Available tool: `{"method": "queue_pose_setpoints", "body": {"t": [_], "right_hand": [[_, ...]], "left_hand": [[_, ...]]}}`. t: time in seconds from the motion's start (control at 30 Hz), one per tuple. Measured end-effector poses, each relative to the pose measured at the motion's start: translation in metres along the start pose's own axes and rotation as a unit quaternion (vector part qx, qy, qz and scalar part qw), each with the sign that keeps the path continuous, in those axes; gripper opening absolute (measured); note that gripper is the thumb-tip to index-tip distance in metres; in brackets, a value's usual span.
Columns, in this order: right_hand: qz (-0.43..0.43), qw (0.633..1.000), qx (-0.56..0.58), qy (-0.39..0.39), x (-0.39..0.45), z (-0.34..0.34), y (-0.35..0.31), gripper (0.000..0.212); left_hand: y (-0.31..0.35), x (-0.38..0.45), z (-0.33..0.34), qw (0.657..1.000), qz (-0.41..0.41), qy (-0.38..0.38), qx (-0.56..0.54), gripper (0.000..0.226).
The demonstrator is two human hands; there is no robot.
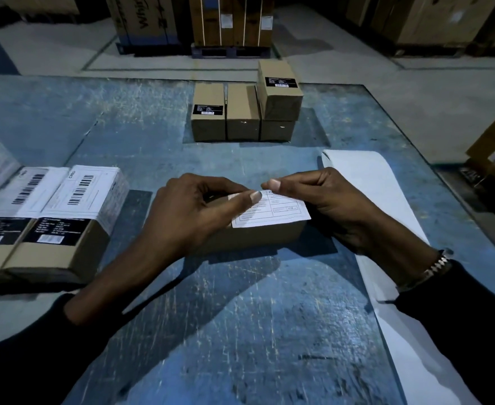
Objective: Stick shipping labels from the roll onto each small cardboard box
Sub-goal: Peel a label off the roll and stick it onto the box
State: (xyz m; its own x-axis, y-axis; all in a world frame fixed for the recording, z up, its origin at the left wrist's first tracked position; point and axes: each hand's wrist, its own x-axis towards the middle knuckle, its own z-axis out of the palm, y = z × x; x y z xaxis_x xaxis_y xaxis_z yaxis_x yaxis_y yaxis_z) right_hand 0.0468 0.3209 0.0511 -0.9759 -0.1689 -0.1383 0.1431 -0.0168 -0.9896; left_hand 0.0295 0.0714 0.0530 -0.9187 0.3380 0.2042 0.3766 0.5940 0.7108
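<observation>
Mid-worktop, toward the near edge, a small cardboard box (pixel 249 236) lies between both hands. Left hand (pixel 187 213) curls over its left end, thumb pressing the shipping label (pixel 272 213) on top. Right hand (pixel 325 197) pinches the label's far edge.

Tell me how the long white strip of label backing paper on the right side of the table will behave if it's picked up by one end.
The backing paper strip will probably be floppy: it lies thin and flat on the table, and its far end curls up. It looks light, so it should lift easily but trail and sag. Part of it runs under the right hand and forearm, so it may drag there.
</observation>
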Motion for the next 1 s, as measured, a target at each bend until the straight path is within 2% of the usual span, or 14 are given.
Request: {"method": "queue_pose_setpoints", "body": {"t": [0.23,0.4,0.63,0.8,0.87,1.0], "right_hand": [[-0.011,0.994,-0.091,-0.053,-0.001,-0.008,0.004,0.026],[-0.025,0.984,-0.132,-0.116,-0.004,-0.009,0.002,0.035],[-0.028,0.98,-0.155,-0.123,-0.006,-0.011,0.002,0.036],[-0.014,0.991,-0.113,-0.07,-0.004,-0.004,0.005,0.027],[-0.028,0.986,-0.139,-0.086,-0.005,-0.004,0.005,0.026],[-0.044,0.978,-0.16,-0.127,-0.007,-0.007,0.0,0.039]], "left_hand": [[-0.005,0.003,-0.001,0.998,-0.003,-0.041,-0.051,0.046],[-0.005,0.002,-0.001,0.995,-0.008,-0.047,-0.086,0.038],[-0.001,0.0,-0.002,0.989,-0.011,-0.061,-0.134,0.026],[0.0,-0.002,-0.001,0.988,-0.003,-0.039,-0.152,0.033],[-0.001,-0.004,0.001,0.987,0.0,-0.028,-0.157,0.032],[-0.003,-0.011,0.002,0.989,0.005,-0.015,-0.15,0.035]]}}
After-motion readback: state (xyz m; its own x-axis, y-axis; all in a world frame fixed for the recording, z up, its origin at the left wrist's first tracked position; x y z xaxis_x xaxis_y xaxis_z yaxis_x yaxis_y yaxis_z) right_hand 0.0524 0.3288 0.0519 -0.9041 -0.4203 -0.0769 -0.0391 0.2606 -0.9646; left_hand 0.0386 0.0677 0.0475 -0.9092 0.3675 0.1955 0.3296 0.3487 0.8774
